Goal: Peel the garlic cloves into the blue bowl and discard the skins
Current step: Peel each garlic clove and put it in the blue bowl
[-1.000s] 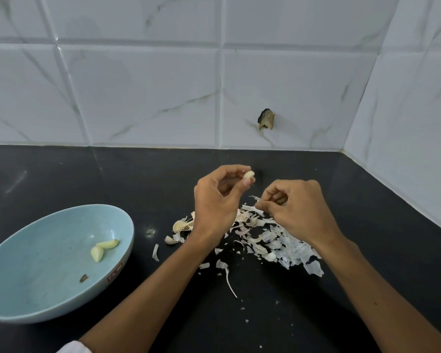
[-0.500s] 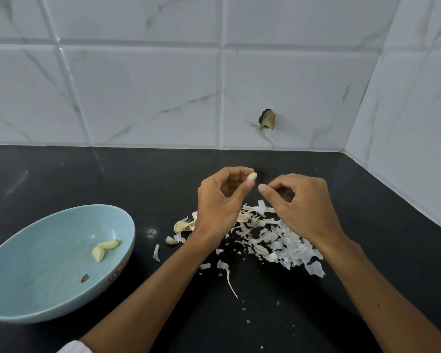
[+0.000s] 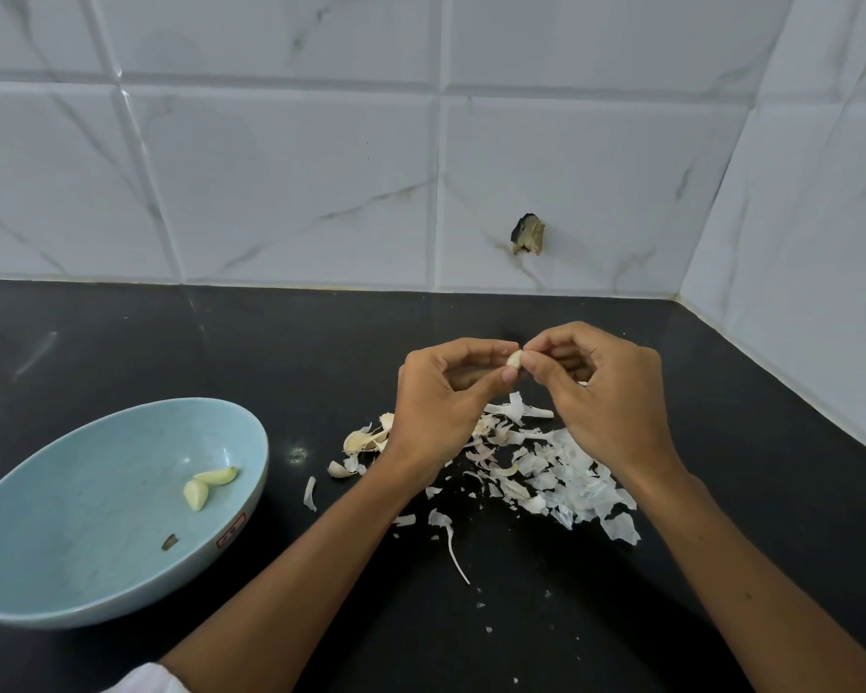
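Two bare hands meet above the middle of the glossy black stone bench [image 3: 671, 617], and between them is one small pale garlic clove [image 3: 514, 359], held off the surface. The left hand [image 3: 446, 397] has its fingers curled and pinches the clove between thumb and forefinger. The right hand [image 3: 606, 392], also curled, nips the clove's upper end with the tips of its thumb and forefinger.

Directly below the hands lies one loose heap of white papery garlic skins [image 3: 561, 472], with stray flakes scattered toward the front edge. At the heap's left side sit a few unpeeled cream pieces of garlic [image 3: 363, 439]; their exact number cannot be told.

One shallow light-blue bowl [image 3: 71, 517] stands near the bench's front left edge, well apart from the heap. It holds two peeled yellowish cloves [image 3: 214, 476], touching each other, and one small dark scrap [image 3: 169, 541].

The white marbled wall tiles [image 3: 296, 192] behind the bench carry one dark chipped hole [image 3: 527, 234].
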The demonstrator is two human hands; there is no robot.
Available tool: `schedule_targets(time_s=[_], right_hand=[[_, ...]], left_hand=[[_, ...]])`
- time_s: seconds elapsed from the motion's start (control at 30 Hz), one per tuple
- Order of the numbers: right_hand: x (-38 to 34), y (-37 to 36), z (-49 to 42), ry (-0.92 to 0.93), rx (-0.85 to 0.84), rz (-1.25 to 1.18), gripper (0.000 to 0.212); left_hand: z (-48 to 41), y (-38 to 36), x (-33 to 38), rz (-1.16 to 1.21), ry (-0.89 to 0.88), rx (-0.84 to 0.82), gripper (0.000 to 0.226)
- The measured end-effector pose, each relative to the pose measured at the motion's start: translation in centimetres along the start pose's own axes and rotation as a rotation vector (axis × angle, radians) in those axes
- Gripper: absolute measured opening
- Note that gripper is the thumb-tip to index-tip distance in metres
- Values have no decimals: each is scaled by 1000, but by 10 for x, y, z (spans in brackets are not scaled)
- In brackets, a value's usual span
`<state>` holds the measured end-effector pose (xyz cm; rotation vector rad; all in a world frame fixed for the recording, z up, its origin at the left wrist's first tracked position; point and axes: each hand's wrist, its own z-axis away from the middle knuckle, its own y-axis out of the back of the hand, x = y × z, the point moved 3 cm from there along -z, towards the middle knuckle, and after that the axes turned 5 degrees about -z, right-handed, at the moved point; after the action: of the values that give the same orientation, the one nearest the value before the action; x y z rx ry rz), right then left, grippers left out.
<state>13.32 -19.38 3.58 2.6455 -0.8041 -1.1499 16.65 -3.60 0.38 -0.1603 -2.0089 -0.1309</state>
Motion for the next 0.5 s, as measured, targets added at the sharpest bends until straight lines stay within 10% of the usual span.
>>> schedule_targets(time_s=[0.5], right_hand=[[3,-9,3,49,-46,68,13]], left_hand=[[9,-8,1,-112,-63,98,26]])
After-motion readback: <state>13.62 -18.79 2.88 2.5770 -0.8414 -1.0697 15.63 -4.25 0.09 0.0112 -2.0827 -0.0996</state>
